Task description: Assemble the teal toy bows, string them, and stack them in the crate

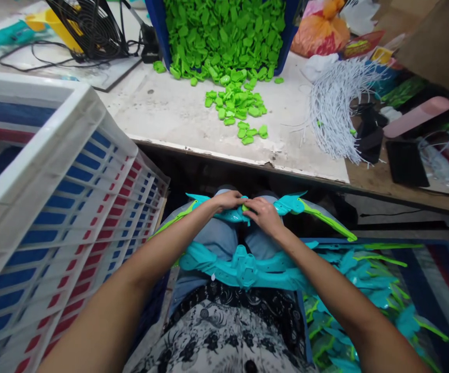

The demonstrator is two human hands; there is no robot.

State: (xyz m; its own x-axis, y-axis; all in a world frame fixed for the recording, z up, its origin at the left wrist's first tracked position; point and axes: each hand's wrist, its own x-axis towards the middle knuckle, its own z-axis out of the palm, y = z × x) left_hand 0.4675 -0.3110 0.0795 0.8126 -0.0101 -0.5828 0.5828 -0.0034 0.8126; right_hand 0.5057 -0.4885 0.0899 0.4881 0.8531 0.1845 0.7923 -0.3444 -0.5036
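Across my knees lies a turquoise toy bow (289,204) with lime-green curved limbs. My left hand (230,200) is closed on the bow's middle from the left. From the right, my right hand (265,215) has its fingers bent over the same middle part. A small green plastic piece (244,207) shows between the fingertips of both hands, at the bow's centre; how it sits there is partly hidden. Nearer my body, a second turquoise bow (247,269) rests on my lap, touched by neither hand.
Ahead, a blue bin (158,31) spills small green pieces (240,103) onto the white table (193,124). White strings (333,109) lie at right. A white slatted crate (92,186) stands at left. More toy bows (364,280) are heaped at lower right. A black fan (92,26) stands back left.
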